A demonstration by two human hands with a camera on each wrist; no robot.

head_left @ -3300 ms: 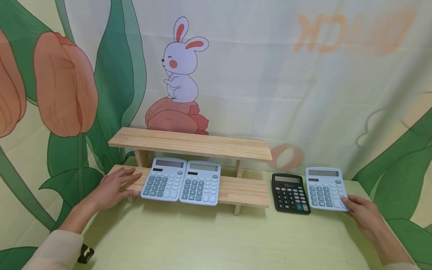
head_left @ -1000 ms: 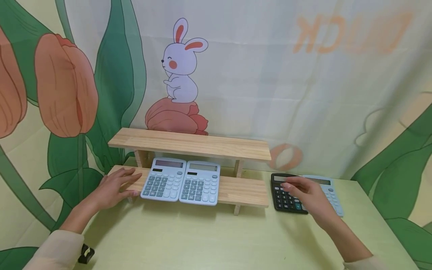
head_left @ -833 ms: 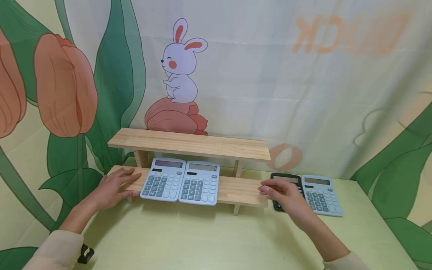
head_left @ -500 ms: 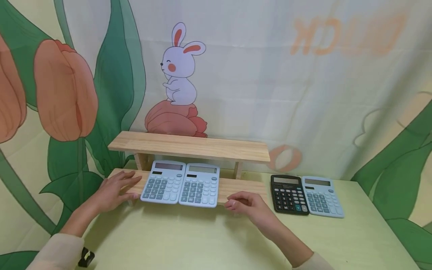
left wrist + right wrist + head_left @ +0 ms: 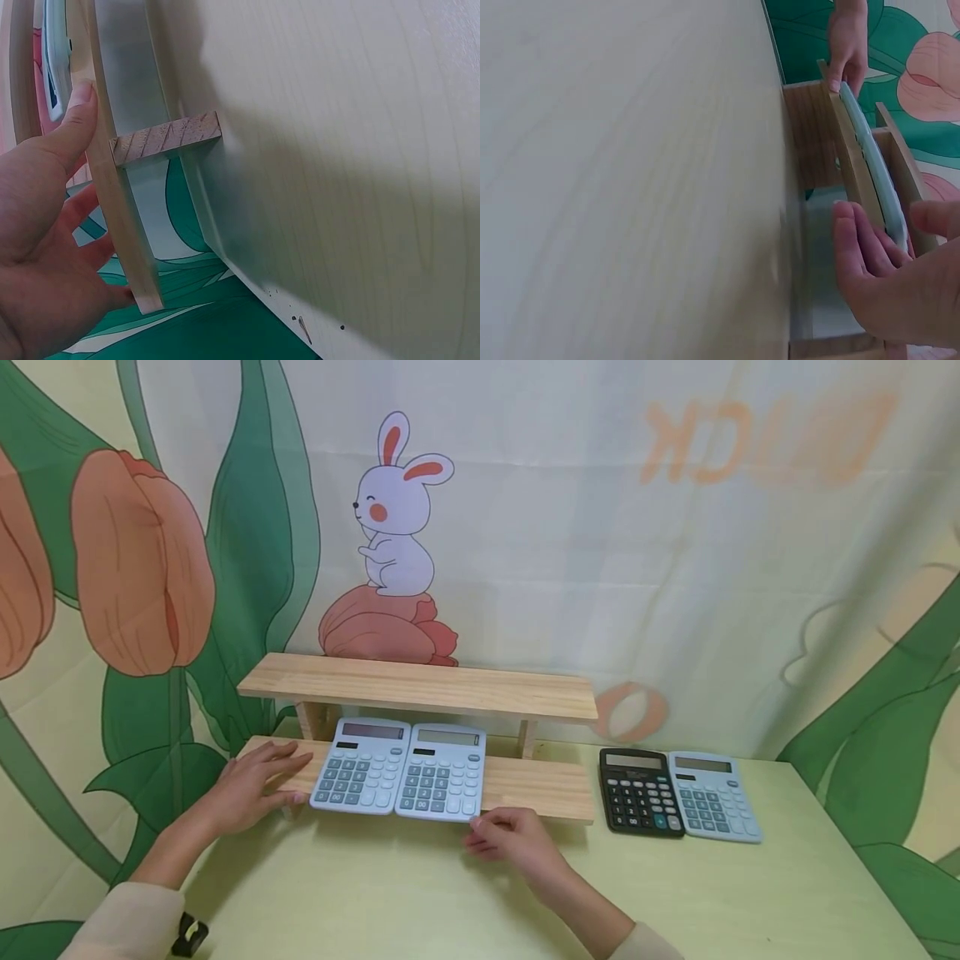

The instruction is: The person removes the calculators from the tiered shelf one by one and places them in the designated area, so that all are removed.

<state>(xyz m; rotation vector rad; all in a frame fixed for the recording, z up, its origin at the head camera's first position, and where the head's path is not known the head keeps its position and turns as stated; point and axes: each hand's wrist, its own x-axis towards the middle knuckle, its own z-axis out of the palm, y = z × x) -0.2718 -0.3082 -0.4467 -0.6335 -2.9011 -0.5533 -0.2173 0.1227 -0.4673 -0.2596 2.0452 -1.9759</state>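
In the head view, two pale blue calculators, a left one (image 5: pixel 362 767) and a right one (image 5: pixel 441 773), lie side by side on the lower board of a two-tier wooden shelf (image 5: pixel 536 787). My right hand (image 5: pixel 521 852) pinches the right calculator's near right corner, thumb above and fingers underneath. The right wrist view shows those fingers (image 5: pixel 862 244) along its lower edge. My left hand (image 5: pixel 251 785) rests on the lower board's left end, fingers spread on top. In the left wrist view its thumb (image 5: pixel 77 116) lies against the board's front edge.
Right of the shelf, a black calculator (image 5: pixel 641 792) and another pale blue calculator (image 5: pixel 714 797) lie on the light table (image 5: pixel 375 893). The upper board (image 5: pixel 420 683) overhangs behind the shelf calculators. A small black item (image 5: pixel 190 935) sits by the left sleeve. A printed curtain (image 5: pixel 540 527) hangs behind.
My right hand let go of the rightmost pale blue calculator, now down beside the black one, and moved left to the right shelf calculator's corner. My left hand stays on the board.
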